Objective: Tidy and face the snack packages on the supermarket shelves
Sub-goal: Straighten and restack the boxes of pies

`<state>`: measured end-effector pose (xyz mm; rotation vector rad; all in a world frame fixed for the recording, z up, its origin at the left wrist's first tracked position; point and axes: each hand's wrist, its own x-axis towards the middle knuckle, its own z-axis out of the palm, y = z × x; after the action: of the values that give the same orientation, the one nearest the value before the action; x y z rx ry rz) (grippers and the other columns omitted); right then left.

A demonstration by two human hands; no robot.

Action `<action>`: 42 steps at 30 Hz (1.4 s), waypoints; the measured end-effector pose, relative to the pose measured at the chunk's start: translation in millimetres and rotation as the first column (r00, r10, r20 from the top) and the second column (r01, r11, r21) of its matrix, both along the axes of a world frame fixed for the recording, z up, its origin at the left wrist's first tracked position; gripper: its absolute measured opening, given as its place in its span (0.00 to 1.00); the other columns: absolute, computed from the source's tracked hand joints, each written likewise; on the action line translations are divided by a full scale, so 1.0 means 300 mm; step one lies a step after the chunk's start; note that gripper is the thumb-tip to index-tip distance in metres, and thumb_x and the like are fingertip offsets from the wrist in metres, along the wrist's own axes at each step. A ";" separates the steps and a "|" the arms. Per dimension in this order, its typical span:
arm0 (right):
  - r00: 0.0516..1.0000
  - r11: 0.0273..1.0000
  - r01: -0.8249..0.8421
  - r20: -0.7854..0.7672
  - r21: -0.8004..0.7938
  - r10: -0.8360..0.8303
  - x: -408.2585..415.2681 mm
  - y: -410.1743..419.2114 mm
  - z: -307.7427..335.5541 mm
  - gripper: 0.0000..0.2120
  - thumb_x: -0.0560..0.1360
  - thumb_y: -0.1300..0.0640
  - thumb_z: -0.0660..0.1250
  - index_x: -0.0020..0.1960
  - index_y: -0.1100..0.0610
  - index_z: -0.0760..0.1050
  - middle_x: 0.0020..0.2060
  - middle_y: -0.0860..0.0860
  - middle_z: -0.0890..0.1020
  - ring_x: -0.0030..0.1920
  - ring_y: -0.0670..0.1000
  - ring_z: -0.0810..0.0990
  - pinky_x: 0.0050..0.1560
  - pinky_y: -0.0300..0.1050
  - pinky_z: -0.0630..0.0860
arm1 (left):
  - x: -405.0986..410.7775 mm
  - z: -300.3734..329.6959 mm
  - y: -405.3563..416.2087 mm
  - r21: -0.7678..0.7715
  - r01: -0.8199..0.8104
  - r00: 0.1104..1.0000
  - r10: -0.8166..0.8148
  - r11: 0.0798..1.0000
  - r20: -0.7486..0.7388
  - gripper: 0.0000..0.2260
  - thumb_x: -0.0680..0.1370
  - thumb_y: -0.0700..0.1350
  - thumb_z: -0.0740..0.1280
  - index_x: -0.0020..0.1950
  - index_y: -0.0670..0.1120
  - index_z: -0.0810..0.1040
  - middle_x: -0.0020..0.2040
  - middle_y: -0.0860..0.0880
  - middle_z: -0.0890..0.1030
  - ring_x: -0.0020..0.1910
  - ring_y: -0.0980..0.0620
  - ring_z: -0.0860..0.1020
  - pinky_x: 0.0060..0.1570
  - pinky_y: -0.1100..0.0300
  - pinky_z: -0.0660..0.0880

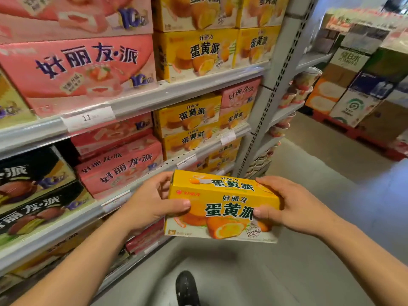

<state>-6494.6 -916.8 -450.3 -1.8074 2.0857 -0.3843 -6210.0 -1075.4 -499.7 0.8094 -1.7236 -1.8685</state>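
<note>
A yellow egg-yolk pie box (223, 206) hangs in the air in front of the shelves, its printed face turned up toward me. My left hand (152, 202) grips its left end, thumb across the front. My right hand (287, 204) grips its right end, thumb on the front face. On the shelves to the left stand more yellow boxes (189, 115), pink strawberry pie boxes (119, 168) and black chocolate pie boxes (33, 180), most facing outward.
A grey shelf upright (271, 85) ends this bay. Beyond it are shelves of cup products (298, 89). Stacked cartons on a red pallet (357, 89) line the right side of the aisle. My shoe (186, 288) stands on the grey floor (309, 173).
</note>
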 end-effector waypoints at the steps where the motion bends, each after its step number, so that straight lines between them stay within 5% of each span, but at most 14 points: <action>1: 1.000 1.000 -0.010 -0.023 0.027 0.011 -0.043 -0.037 -0.002 0.38 0.65 0.26 0.62 0.69 0.45 0.69 0.60 0.40 0.75 0.58 0.41 0.74 0.60 0.42 0.73 | -0.047 -0.012 -0.027 0.027 -0.008 1.000 0.008 1.000 -0.007 0.38 0.60 0.49 0.83 0.65 0.41 0.73 0.55 0.45 0.84 0.53 0.45 0.84 0.46 0.54 0.82; 8: 0.968 0.992 -0.017 -0.245 0.122 0.046 -0.370 -0.275 0.020 0.36 0.65 0.22 0.58 0.66 0.40 0.65 0.55 0.36 0.77 0.52 0.40 0.76 0.51 0.42 0.75 | -0.460 -0.068 -0.282 0.128 0.008 0.998 0.000 0.992 -0.062 0.48 0.49 0.56 0.86 0.64 0.42 0.74 0.57 0.44 0.84 0.54 0.43 0.83 0.52 0.48 0.81; 14: 0.943 0.994 -0.063 -0.320 0.089 0.089 -0.598 -0.450 0.060 0.31 0.67 0.21 0.55 0.61 0.41 0.66 0.50 0.37 0.77 0.50 0.43 0.76 0.49 0.44 0.72 | -0.757 -0.039 -0.442 0.106 0.083 0.996 -0.078 0.991 -0.053 0.33 0.62 0.39 0.82 0.65 0.44 0.73 0.56 0.50 0.84 0.54 0.49 0.83 0.47 0.58 0.81; 21: 0.940 0.991 -0.120 -0.314 0.057 0.132 -0.863 -0.640 0.046 0.38 0.66 0.22 0.55 0.71 0.40 0.62 0.62 0.37 0.75 0.60 0.43 0.74 0.59 0.46 0.71 | -0.999 -0.017 -0.542 0.037 -0.024 0.999 0.025 0.999 -0.026 0.35 0.58 0.49 0.81 0.63 0.48 0.75 0.57 0.51 0.84 0.54 0.50 0.83 0.46 0.59 0.80; 28: 0.890 0.944 -0.325 -0.320 0.052 0.324 -1.198 -0.824 0.002 0.38 0.67 0.22 0.53 0.70 0.41 0.65 0.61 0.38 0.77 0.58 0.45 0.76 0.57 0.45 0.72 | -1.262 -0.044 -0.536 0.029 -0.252 0.967 0.253 0.967 -0.015 0.31 0.64 0.41 0.82 0.64 0.47 0.74 0.57 0.49 0.84 0.55 0.48 0.83 0.47 0.59 0.80; 33: 0.848 0.880 -0.474 -0.258 0.017 0.462 -1.352 -0.921 0.009 0.37 0.66 0.22 0.55 0.67 0.42 0.69 0.58 0.39 0.78 0.56 0.46 0.77 0.55 0.44 0.73 | -1.362 -0.029 -0.508 0.219 -0.459 0.871 0.484 0.861 -0.080 0.35 0.63 0.63 0.77 0.67 0.52 0.75 0.63 0.48 0.81 0.61 0.45 0.79 0.59 0.45 0.76; 34: 0.839 0.868 -0.497 -0.249 0.014 0.484 -1.371 -0.935 0.014 0.37 0.65 0.23 0.56 0.67 0.42 0.69 0.58 0.39 0.79 0.56 0.46 0.77 0.55 0.45 0.73 | -1.373 -0.016 -0.512 0.186 -0.551 0.819 0.570 0.813 -0.063 0.30 0.68 0.65 0.72 0.66 0.54 0.75 0.65 0.48 0.79 0.63 0.45 0.78 0.61 0.45 0.74; 36: 0.821 0.848 -0.530 -0.243 0.012 0.517 -1.405 -0.963 0.025 0.39 0.64 0.22 0.56 0.68 0.43 0.69 0.59 0.40 0.78 0.57 0.47 0.77 0.56 0.46 0.73 | -1.378 -0.003 -0.538 -0.186 -0.704 0.676 0.727 0.685 0.118 0.23 0.74 0.63 0.64 0.66 0.55 0.74 0.69 0.49 0.72 0.64 0.45 0.75 0.60 0.56 0.74; 38: 0.801 0.827 -0.562 -0.243 0.011 0.547 -1.433 -0.981 0.041 0.39 0.64 0.22 0.56 0.68 0.42 0.68 0.59 0.39 0.78 0.56 0.46 0.77 0.56 0.46 0.74 | -1.383 0.000 -0.569 -0.627 -0.507 0.518 0.791 0.591 0.327 0.25 0.78 0.58 0.65 0.73 0.52 0.67 0.74 0.50 0.59 0.67 0.43 0.70 0.64 0.60 0.70; 40: 0.786 0.810 -0.587 -0.243 -0.001 0.569 -1.458 -0.986 0.059 0.37 0.64 0.23 0.57 0.67 0.41 0.68 0.57 0.39 0.78 0.55 0.45 0.77 0.55 0.46 0.73 | -1.402 0.009 -0.597 -0.794 -0.290 0.378 0.826 0.534 0.418 0.29 0.78 0.52 0.68 0.76 0.50 0.60 0.75 0.48 0.53 0.64 0.39 0.72 0.60 0.51 0.74; 42: 0.780 0.801 -0.599 -0.238 -0.018 0.578 -1.483 -0.980 0.071 0.36 0.64 0.23 0.58 0.67 0.40 0.67 0.57 0.38 0.78 0.55 0.45 0.77 0.55 0.46 0.73 | -1.420 0.019 -0.627 -0.857 -0.193 0.291 0.862 0.478 0.415 0.29 0.76 0.50 0.69 0.73 0.50 0.60 0.72 0.45 0.58 0.52 0.42 0.76 0.43 0.53 0.78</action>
<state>-6939.6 -1211.0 -429.1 -2.5305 1.5045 -0.1063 -6635.9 -1263.5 -494.1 1.8674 -1.9191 -0.1154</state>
